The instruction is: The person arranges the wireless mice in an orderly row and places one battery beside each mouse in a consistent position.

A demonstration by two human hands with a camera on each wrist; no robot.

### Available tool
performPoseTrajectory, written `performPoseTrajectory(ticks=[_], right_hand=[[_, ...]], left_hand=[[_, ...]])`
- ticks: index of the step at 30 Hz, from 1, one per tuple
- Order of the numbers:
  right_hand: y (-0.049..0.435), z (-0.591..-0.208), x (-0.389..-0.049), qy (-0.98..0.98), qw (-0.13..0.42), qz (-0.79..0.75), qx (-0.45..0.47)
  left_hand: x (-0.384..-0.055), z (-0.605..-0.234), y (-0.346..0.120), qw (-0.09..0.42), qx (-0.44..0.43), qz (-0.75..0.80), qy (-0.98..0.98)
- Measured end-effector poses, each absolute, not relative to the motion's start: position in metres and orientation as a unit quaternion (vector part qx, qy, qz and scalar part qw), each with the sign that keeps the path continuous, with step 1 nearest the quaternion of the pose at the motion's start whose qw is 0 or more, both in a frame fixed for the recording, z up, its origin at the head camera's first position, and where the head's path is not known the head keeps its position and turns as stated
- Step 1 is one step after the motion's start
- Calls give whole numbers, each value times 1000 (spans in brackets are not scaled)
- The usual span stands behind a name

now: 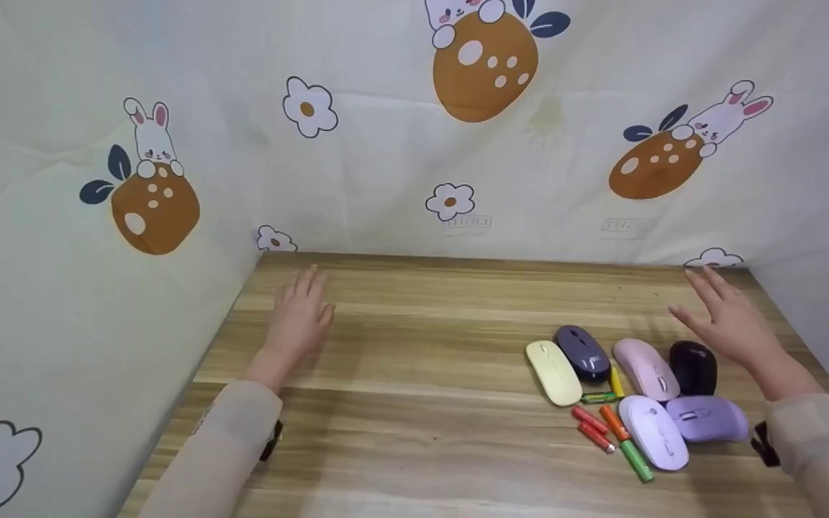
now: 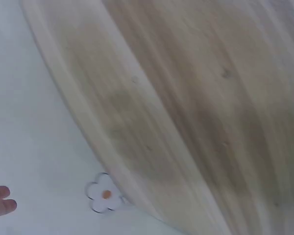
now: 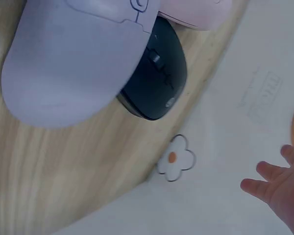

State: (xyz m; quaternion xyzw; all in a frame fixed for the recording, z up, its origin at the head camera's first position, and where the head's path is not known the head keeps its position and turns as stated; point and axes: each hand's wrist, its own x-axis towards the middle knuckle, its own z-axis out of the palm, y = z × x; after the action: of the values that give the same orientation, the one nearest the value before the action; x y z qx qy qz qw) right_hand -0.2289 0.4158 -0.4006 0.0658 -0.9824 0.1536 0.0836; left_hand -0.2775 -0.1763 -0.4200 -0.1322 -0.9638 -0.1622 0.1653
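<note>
My left hand (image 1: 300, 318) is over the left part of the wooden table, fingers extended and holding nothing. On the far right, my right hand (image 1: 735, 324) has its fingers spread, also with nothing in it. Nearest to that hand lies a black mouse (image 1: 694, 368), next to a pink mouse (image 1: 646, 369). A purple mouse (image 1: 708, 419) and a white mouse (image 1: 653, 433) lie nearer the front. Left of these are a dark grey-blue mouse (image 1: 583, 353) and a yellow mouse (image 1: 554, 373). The right wrist view shows the purple mouse (image 3: 73, 63) and black mouse (image 3: 159, 73) close up.
Among the mice lie small batteries: two red batteries (image 1: 593, 429), an orange battery (image 1: 614, 422), a light green battery (image 1: 636, 461), a yellow battery (image 1: 616, 381) and a dark green battery (image 1: 599, 397). Printed cloth (image 1: 378, 158) walls off the table's back and sides.
</note>
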Motion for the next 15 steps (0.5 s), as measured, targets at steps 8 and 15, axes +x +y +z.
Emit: performPoseTrajectory(ticks=[8,15], right_hand=[[391,-403,-193,-980,76,161,94],[372,-425,-162,-983,37,141,108]], left_hand=[[-266,-398,-108,168,-284,-230,-916],[-257,-387,-25,-9,-334,-261,-906]])
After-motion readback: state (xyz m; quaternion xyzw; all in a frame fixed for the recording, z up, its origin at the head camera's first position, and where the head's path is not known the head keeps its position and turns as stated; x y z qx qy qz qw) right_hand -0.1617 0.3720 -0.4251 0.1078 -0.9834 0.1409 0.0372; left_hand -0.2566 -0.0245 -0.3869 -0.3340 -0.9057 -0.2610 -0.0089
